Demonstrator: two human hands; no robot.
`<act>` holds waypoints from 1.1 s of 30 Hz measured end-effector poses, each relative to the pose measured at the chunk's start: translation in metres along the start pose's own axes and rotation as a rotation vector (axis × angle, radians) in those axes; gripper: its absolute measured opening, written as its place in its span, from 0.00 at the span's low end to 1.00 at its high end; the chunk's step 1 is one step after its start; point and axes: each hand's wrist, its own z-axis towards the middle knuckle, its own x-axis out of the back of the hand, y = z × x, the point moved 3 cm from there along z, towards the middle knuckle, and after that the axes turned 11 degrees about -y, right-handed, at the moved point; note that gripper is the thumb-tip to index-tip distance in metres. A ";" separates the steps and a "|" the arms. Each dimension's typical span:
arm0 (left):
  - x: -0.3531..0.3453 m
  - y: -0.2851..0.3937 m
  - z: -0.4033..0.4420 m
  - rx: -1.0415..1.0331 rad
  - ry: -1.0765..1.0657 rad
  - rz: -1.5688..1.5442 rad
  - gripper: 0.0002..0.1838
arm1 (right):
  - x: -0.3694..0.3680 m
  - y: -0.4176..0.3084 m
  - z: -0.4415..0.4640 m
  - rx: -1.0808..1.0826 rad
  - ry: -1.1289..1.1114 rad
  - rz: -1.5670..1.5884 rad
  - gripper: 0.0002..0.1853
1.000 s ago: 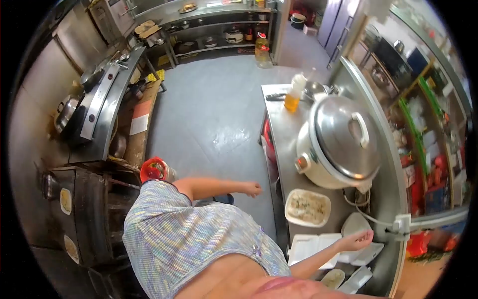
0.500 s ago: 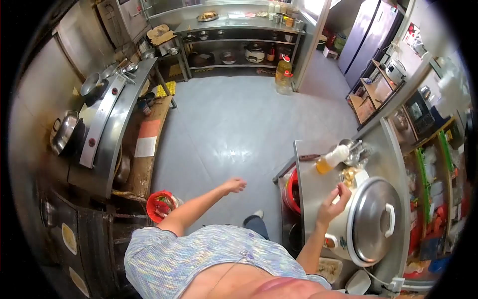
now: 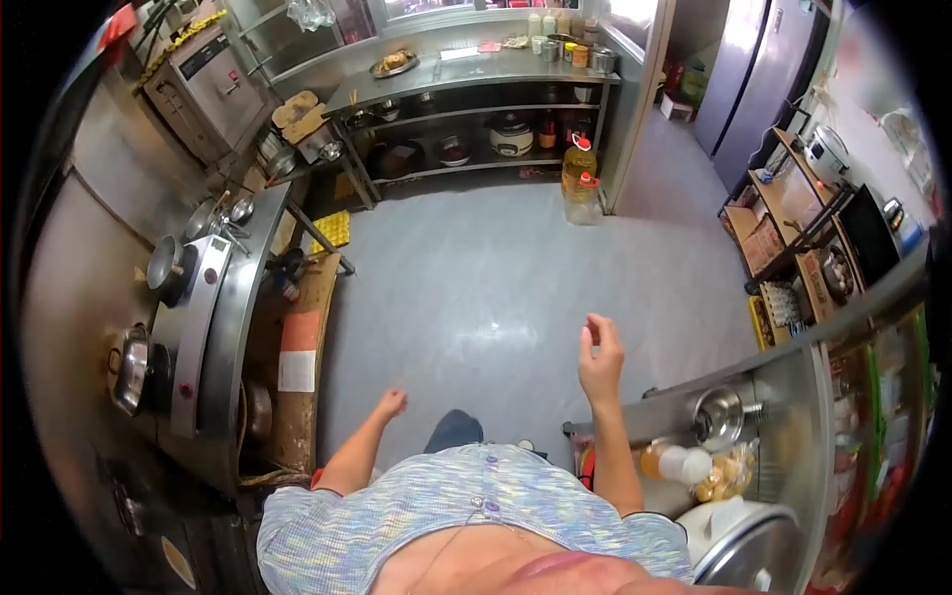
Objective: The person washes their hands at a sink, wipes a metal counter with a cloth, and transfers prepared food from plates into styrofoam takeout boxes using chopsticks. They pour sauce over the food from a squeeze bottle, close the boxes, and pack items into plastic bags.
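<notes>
My left hand hangs low over the grey floor, its fingers curled and small in view; whether it holds anything is too small to tell. My right hand is raised over the floor with nothing in it, fingers bent and somewhat apart. Nearest to it, on the metal counter at the lower right, are a steel bowl, a bottle with a white top, a bag of yellowish food and the large cooker's lid. Neither hand touches them.
A stove counter with pans lines the left. A steel shelf table stands at the back, oil bottles on the floor beside it. At the right are a wooden rack, a fridge and a partition edge.
The view has moved forward along the kitchen, and the cooker and counter have slid down to the lower right. The food containers have left the view. My right hand has risen away from the counter.
</notes>
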 end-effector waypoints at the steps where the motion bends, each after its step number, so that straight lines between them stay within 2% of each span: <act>1: 0.012 -0.012 -0.007 0.025 0.018 -0.017 0.14 | -0.014 0.005 0.026 0.013 -0.052 0.014 0.08; 2: 0.030 -0.035 0.001 0.149 -0.080 0.006 0.12 | -0.028 0.011 0.050 0.025 -0.103 0.027 0.08; 5: 0.061 -0.073 0.023 0.460 -0.118 0.203 0.09 | -0.075 0.038 0.122 0.069 -0.161 0.021 0.09; 6: 0.079 -0.070 0.040 0.564 -0.128 0.270 0.09 | -0.092 0.047 0.147 0.082 -0.171 0.031 0.09; 9: 0.119 -0.034 0.116 0.702 -0.257 0.249 0.09 | -0.139 0.074 0.215 0.023 -0.223 0.015 0.10; 10: 0.142 0.002 0.153 0.429 -0.417 0.655 0.10 | -0.154 0.079 0.239 -0.007 -0.245 0.014 0.10; 12: 0.185 0.070 0.215 0.321 -0.296 0.533 0.13 | -0.176 0.086 0.282 -0.073 -0.295 0.004 0.11; 13: 0.195 0.116 0.244 0.220 -0.033 0.327 0.14 | -0.183 0.088 0.305 -0.064 -0.333 -0.001 0.12; 14: 0.188 0.192 0.263 0.176 0.028 0.594 0.17 | -0.186 0.093 0.325 -0.063 -0.373 -0.003 0.12; 15: 0.196 0.232 0.301 -0.019 0.115 0.622 0.17 | -0.191 0.096 0.342 -0.063 -0.412 0.000 0.13; 16: 0.191 0.288 0.323 -0.053 0.086 0.562 0.20 | -0.193 0.104 0.357 -0.104 -0.420 0.011 0.14; 17: 0.186 0.335 0.350 -0.175 0.077 0.503 0.18 | -0.191 0.115 0.371 -0.141 -0.426 0.020 0.14; 18: 0.172 0.385 0.369 -0.223 0.042 0.310 0.17 | -0.190 0.129 0.387 -0.171 -0.436 0.030 0.14; 20: 0.142 0.473 0.398 -0.367 0.023 0.298 0.17 | -0.190 0.180 0.406 -0.231 -0.408 -0.037 0.14; 21: 0.130 0.507 0.421 -0.328 -0.016 0.376 0.17 | -0.189 0.205 0.424 -0.256 -0.402 -0.072 0.14; 22: 0.121 0.532 0.451 -0.370 -0.067 0.551 0.16 | -0.188 0.220 0.449 -0.270 -0.415 -0.090 0.14; 24: 0.102 0.572 0.496 -0.418 -0.082 0.684 0.16 | -0.178 0.246 0.482 -0.310 -0.502 -0.136 0.14; 26: 0.102 0.618 0.505 -0.529 0.009 0.829 0.17 | -0.173 0.277 0.536 -0.310 -0.527 -0.207 0.14; 29: 0.140 0.659 0.535 -0.435 0.086 0.728 0.16 | -0.179 0.269 0.602 -0.307 -0.526 -0.187 0.14; 30: 0.150 0.684 0.535 -0.450 0.173 0.666 0.16 | -0.176 0.265 0.633 -0.289 -0.503 -0.169 0.14; 31: 0.173 0.703 0.531 -0.469 0.257 0.607 0.15 | -0.181 0.264 0.657 -0.291 -0.550 -0.144 0.15; 33: 0.228 0.720 0.557 -0.427 0.291 0.468 0.14 | -0.194 0.266 0.698 -0.268 -0.594 -0.140 0.15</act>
